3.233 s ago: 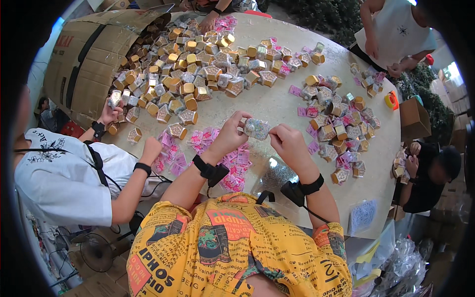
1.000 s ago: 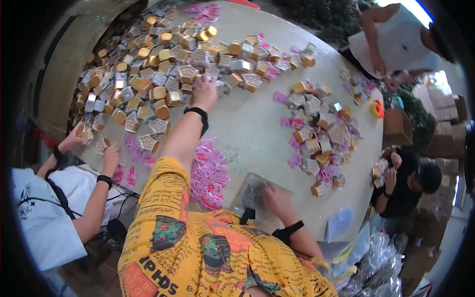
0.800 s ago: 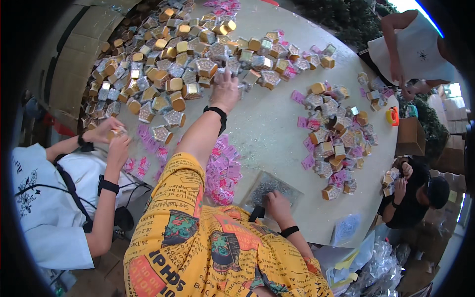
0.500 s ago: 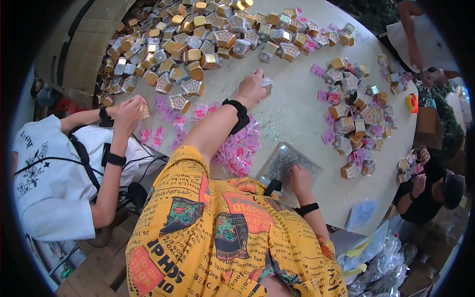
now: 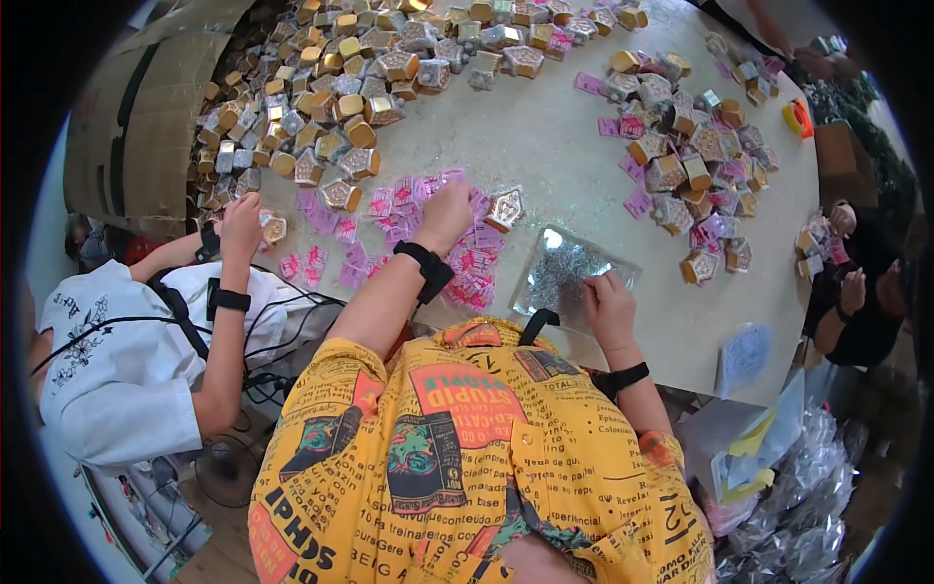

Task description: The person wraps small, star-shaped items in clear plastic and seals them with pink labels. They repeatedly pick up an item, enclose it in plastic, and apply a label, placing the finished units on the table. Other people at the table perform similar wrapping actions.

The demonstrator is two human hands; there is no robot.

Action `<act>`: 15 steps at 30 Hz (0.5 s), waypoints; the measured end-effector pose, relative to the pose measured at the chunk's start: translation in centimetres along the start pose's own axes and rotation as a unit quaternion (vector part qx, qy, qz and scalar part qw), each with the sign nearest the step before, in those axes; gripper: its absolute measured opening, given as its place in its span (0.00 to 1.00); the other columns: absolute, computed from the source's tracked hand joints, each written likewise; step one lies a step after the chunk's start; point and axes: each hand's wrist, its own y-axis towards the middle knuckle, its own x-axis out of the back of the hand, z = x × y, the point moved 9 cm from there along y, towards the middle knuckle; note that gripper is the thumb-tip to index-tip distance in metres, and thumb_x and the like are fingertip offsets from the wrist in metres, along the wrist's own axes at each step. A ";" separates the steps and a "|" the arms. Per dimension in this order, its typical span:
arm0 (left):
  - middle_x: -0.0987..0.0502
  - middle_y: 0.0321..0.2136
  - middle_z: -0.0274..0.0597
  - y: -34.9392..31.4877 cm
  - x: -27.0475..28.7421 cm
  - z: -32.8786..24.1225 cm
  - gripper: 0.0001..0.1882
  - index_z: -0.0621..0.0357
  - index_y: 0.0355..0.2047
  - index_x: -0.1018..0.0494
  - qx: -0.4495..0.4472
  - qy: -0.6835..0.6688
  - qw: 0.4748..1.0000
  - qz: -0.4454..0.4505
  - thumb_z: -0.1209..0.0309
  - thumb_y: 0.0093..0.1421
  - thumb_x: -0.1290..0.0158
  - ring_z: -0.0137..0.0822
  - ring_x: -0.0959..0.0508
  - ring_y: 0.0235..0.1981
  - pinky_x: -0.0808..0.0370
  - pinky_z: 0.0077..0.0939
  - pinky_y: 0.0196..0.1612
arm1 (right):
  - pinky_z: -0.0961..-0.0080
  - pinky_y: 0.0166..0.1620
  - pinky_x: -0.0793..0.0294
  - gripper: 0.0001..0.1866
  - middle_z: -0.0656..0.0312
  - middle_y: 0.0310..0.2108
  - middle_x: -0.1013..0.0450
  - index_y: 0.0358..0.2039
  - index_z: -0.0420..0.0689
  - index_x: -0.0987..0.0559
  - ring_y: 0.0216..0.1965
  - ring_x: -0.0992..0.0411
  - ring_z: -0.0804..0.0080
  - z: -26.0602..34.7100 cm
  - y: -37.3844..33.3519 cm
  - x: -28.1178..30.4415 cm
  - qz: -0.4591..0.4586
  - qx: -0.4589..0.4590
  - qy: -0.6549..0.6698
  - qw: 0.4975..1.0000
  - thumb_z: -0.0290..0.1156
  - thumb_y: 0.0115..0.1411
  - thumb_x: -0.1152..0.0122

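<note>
My left hand (image 5: 447,216), its fingers curled together, is over a pile of small pink printed cards (image 5: 467,289). What it holds, if anything, is hidden. Just right of it lies a five-sided box (image 5: 506,208) with gold edges and a pale patterned face, apart from the hand. My right hand (image 5: 611,310) is closed in a pinch at the right side of a flat clear tray (image 5: 531,295) with small silvery pieces in it. Whatever is between those fingertips is too small to make out.
Many similar gold and glittery boxes (image 5: 321,107) are heaped at the far left; another heap (image 5: 696,161) mixed with pink cards lies right. A co-worker's hand (image 5: 239,226) works at left, another person's hand (image 5: 852,290) at right. A tape roll (image 5: 798,118) and bluish packet (image 5: 745,357) sit near the right edge.
My left hand has drawn back leftward from the five-sided box onto the pink cards. The box now lies beside them. My right hand has shifted slightly, still closed. The view has moved.
</note>
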 end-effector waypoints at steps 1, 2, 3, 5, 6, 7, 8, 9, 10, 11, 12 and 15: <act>0.26 0.34 0.52 -0.5 -0.7 -0.1 0.09 0.62 0.33 0.28 -0.019 0.044 0.999 0.025 0.74 0.52 0.53 0.50 0.24 0.37 0.26 0.43 0.37 | 0.65 0.27 0.30 0.03 0.59 0.26 0.31 0.26 0.44 0.26 0.26 0.30 0.58 0.1 -0.1 -0.1 -0.001 -0.006 -0.004 1.000 0.27 0.52 0.41; 0.26 0.33 0.52 -0.6 -1.2 0.0 0.09 0.61 0.33 0.28 -0.026 0.048 0.998 0.018 0.74 0.52 0.53 0.50 0.24 0.36 0.26 0.43 0.37 | 0.65 0.27 0.30 0.03 0.59 0.26 0.31 0.26 0.45 0.26 0.25 0.30 0.58 0.1 -0.1 0.0 -0.002 -0.010 -0.010 1.000 0.28 0.53 0.41; 0.26 0.33 0.52 -0.9 -1.8 0.3 0.08 0.61 0.32 0.27 -0.031 0.050 0.998 0.011 0.75 0.51 0.53 0.51 0.23 0.35 0.26 0.43 0.36 | 0.65 0.27 0.31 0.03 0.59 0.26 0.31 0.26 0.45 0.26 0.25 0.30 0.58 0.2 -0.1 0.1 -0.001 -0.013 -0.016 1.000 0.28 0.53 0.41; 0.26 0.31 0.52 -1.0 -2.4 1.0 0.08 0.61 0.31 0.27 -0.028 0.043 0.999 -0.010 0.75 0.51 0.53 0.51 0.23 0.33 0.26 0.42 0.35 | 0.65 0.27 0.30 0.03 0.59 0.26 0.29 0.27 0.45 0.25 0.25 0.29 0.58 -0.3 -0.2 -0.4 0.012 -0.021 -0.020 1.000 0.29 0.54 0.42; 0.25 0.30 0.52 -0.9 -2.4 1.4 0.07 0.61 0.29 0.26 -0.019 0.034 0.999 -0.024 0.75 0.50 0.53 0.51 0.23 0.32 0.26 0.42 0.35 | 0.65 0.27 0.30 0.03 0.59 0.26 0.29 0.27 0.45 0.25 0.25 0.29 0.58 -0.5 0.0 -0.6 0.018 -0.023 -0.022 0.999 0.30 0.54 0.42; 0.25 0.29 0.52 -0.7 -2.3 1.8 0.07 0.61 0.28 0.26 -0.011 0.024 0.999 -0.037 0.75 0.50 0.52 0.51 0.23 0.31 0.26 0.42 0.35 | 0.67 0.26 0.31 0.04 0.59 0.25 0.29 0.28 0.45 0.24 0.23 0.29 0.60 -0.5 0.2 -0.4 0.005 -0.021 -0.007 1.000 0.30 0.54 0.41; 0.25 0.28 0.52 -0.6 -2.0 1.9 0.07 0.61 0.27 0.26 0.005 -0.001 1.000 -0.031 0.74 0.49 0.52 0.51 0.23 0.31 0.26 0.42 0.35 | 0.69 0.26 0.31 0.04 0.58 0.24 0.29 0.28 0.44 0.24 0.22 0.29 0.61 -0.4 0.1 -0.2 -0.007 -0.025 0.007 1.000 0.30 0.54 0.40; 0.25 0.27 0.51 -0.4 -1.5 1.9 0.06 0.61 0.26 0.26 0.022 -0.027 0.999 -0.024 0.74 0.49 0.52 0.50 0.23 0.31 0.26 0.41 0.34 | 0.70 0.25 0.32 0.04 0.58 0.22 0.28 0.29 0.44 0.23 0.21 0.30 0.63 -0.4 -0.1 0.0 -0.019 -0.030 0.021 0.999 0.29 0.54 0.40; 0.24 0.26 0.51 -0.2 -1.2 2.0 0.07 0.61 0.24 0.26 0.037 -0.052 0.998 -0.017 0.73 0.48 0.52 0.50 0.23 0.30 0.26 0.41 0.34 | 0.71 0.26 0.31 0.04 0.58 0.23 0.27 0.29 0.44 0.23 0.22 0.29 0.62 -0.7 -0.1 -0.1 -0.006 -0.054 0.037 0.998 0.30 0.54 0.40; 0.24 0.26 0.50 -0.2 -1.1 2.3 0.06 0.61 0.24 0.26 0.033 -0.086 0.996 -0.013 0.73 0.48 0.51 0.48 0.23 0.30 0.26 0.39 0.33 | 0.71 0.27 0.30 0.05 0.59 0.24 0.26 0.29 0.44 0.23 0.24 0.27 0.62 -1.0 0.0 -0.2 0.006 -0.078 0.054 0.996 0.30 0.54 0.40; 0.24 0.25 0.50 -0.1 -0.9 3.0 0.06 0.62 0.24 0.26 0.028 -0.121 0.992 -0.008 0.72 0.47 0.50 0.46 0.23 0.29 0.26 0.37 0.33 | 0.71 0.27 0.30 0.05 0.59 0.25 0.25 0.29 0.44 0.22 0.25 0.26 0.62 -1.3 0.2 -0.2 0.017 -0.102 0.069 0.992 0.31 0.54 0.40; 0.25 0.23 0.47 -0.1 0.0 4.4 0.07 0.62 0.24 0.26 0.022 -0.213 0.977 -0.011 0.72 0.46 0.47 0.40 0.24 0.26 0.27 0.32 0.31 | 0.73 0.26 0.31 0.06 0.59 0.22 0.26 0.29 0.42 0.22 0.23 0.28 0.67 -2.0 0.0 -0.3 0.024 -0.163 0.152 0.974 0.31 0.54 0.40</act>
